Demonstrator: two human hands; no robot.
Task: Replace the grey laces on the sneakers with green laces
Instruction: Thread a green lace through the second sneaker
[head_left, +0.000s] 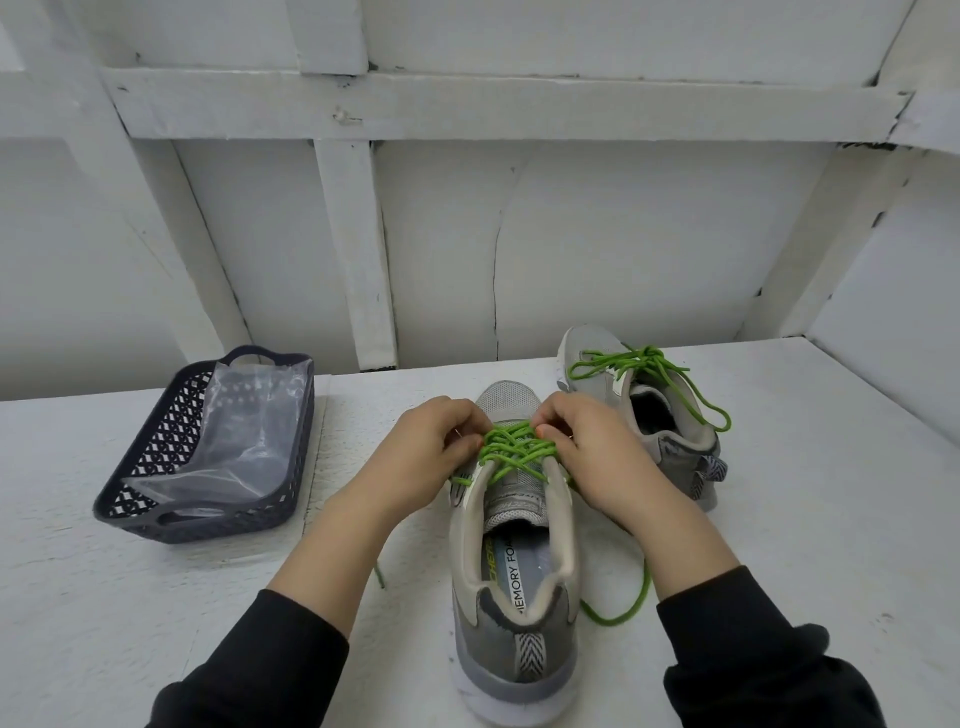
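Two sneakers on the white table (805, 519), both carrying green; no grey lace in sight.

1. Far sneaker (602, 353): behind and to the right. Its tied lace (644, 364) ends in a bow. Looks finished.
2. Near sneaker (514, 613): heel toward the person, collar open. Its working lace (511, 452) is crossed through the eyelets, no knot. One loose end (644, 592) curls on the table right of the heel. The other tip (380, 576) shows below the left forearm.
3. Left hand (431, 452): fingers curled, pinching the working lace at the left eyelet row.
4. Right hand (587, 452): likewise curled, pinching at the right row.
5. Dark basket (150, 467): well to the left, with a clear plastic bag (244, 431) inside.

Handling note, my own judgement: take up the slack one crossing at a time, from toe to collar. Draw both sides evenly so the rows lie flat and untwisted. Keep the shoe pressed down so it does not skid, and match the two ends before knotting.
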